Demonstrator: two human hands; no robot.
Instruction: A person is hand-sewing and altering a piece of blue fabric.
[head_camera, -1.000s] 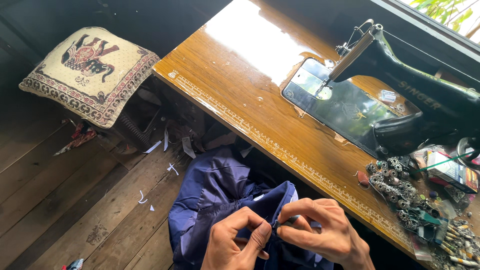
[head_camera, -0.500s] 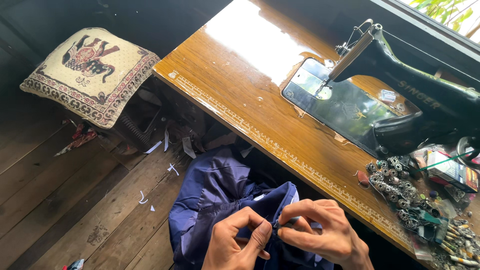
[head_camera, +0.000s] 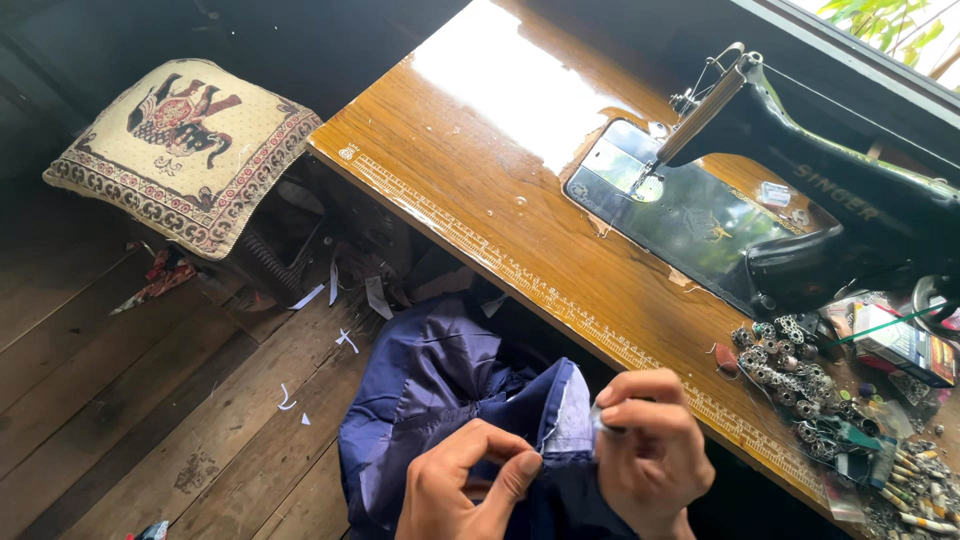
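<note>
I see the navy garment (head_camera: 430, 400) bunched low in front of the table (head_camera: 470, 170), over the plank floor (head_camera: 150, 400). My left hand (head_camera: 470, 485) pinches its folded edge; my right hand (head_camera: 650, 455) grips the pale lining beside it. A black sewing machine (head_camera: 800, 190) stands on the table, bobbins (head_camera: 790, 375) near it

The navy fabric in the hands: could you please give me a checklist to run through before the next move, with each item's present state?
1. Left hand grips the navy fabric: ok.
2. Right hand pinches the pale edge: ok.
3. Small tool or needle between the right fingers: cannot tell.
4. Fabric kept off the wooden floor: not ok, it hangs low beside paper scraps.
5. Table bare in front of the sewing machine: ok.
6. Bobbin pile apart from the fabric: ok.
</note>
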